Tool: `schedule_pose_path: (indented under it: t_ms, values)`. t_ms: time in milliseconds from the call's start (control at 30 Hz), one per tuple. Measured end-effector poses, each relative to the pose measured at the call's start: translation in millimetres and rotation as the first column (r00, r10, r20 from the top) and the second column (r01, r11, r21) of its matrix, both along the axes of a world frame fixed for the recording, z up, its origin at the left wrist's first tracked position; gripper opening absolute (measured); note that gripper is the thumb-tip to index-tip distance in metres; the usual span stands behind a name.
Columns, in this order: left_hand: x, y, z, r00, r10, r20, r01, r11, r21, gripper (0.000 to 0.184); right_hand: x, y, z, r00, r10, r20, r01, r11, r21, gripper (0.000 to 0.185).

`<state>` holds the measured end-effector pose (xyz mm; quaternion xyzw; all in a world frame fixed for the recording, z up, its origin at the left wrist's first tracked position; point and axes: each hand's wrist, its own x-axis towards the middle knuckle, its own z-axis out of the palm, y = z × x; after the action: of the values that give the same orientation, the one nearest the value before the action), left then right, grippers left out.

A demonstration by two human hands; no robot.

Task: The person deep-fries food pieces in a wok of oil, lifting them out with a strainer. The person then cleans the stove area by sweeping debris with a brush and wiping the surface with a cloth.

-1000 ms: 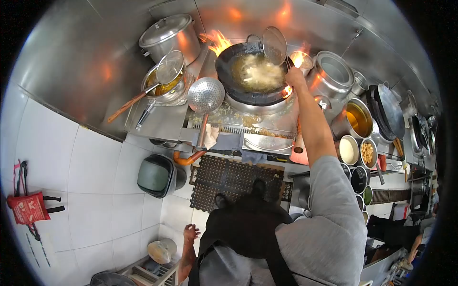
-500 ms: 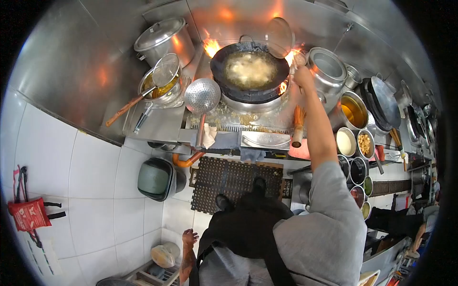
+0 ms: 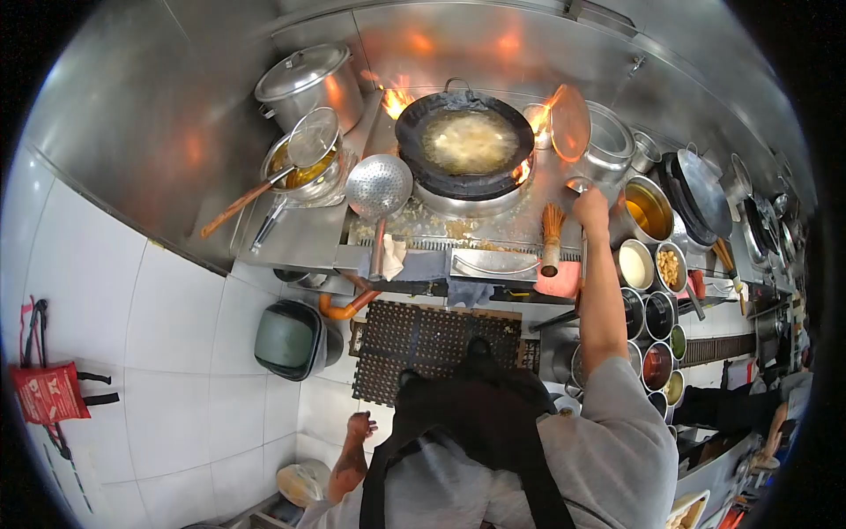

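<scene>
My right hand (image 3: 592,212) is closed around the handle of a ladle (image 3: 578,183), whose bowl rests by the stove's right side. Hanging low at my side, my left hand (image 3: 361,427) is empty, its fingers loosely bent and apart. Pale food bubbles in oil inside a black wok (image 3: 417,148) on the burner, flames rising at its edges. Right of the wok, a thin round disc (image 3: 571,123), a lid or fine screen, stands on edge. A perforated skimmer (image 3: 379,187) lies left of the wok, and a bamboo brush (image 3: 551,238) lies at the stove front.
At left are a lidded pot (image 3: 304,75) and a strainer (image 3: 313,138) over a bowl of oil. A pot of yellow liquid (image 3: 649,207) and several containers stand at right. Below are a bin (image 3: 289,339) and a rubber mat (image 3: 432,344). Another person's arm (image 3: 775,428) shows far right.
My right hand has moved down and toward me, from near the disc onto the ladle. The disc has shifted from above the wok's right edge to its right side.
</scene>
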<state>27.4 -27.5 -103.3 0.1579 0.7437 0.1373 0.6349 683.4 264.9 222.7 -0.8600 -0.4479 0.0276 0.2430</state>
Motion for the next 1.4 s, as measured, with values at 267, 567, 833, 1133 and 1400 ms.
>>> schedule_pose_path:
  t_ms: [267, 567, 833, 1133, 1400]
  values:
    - [36, 68, 20, 1.0, -0.03, 0.004, 0.029, 0.99, 0.14, 0.025, -49, 59, 31, 0.598, 0.31, -0.74, -0.024, 0.929, 0.37, 0.033]
    - [183, 200, 262, 0.863, -0.31, 0.4, -0.028, 0.76, 0.649, 0.043, -246, 60, -25, -0.051, 0.583, -0.811, 0.107, 0.811, 0.576, 0.015]
    - [105, 304, 321, 0.78, -0.176, 0.601, -0.314, 0.72, 0.619, 0.024, -388, 42, -22, -0.057, 0.505, -0.861, -0.468, 0.748, 0.47, 0.024]
    - [-37, 446, 268, 0.853, -0.086, 0.515, -0.311, 0.709, 0.633, 0.019, -372, -40, -133, 0.651, 0.633, -0.42, -0.693, 0.72, 0.012, 0.027]
    - [-28, 446, 238, 0.197, 0.351, 0.915, -0.676, 0.725, -0.133, 0.043, -339, -234, -118, 0.741, 0.313, -0.594, -0.607, 0.692, -0.392, 0.027]
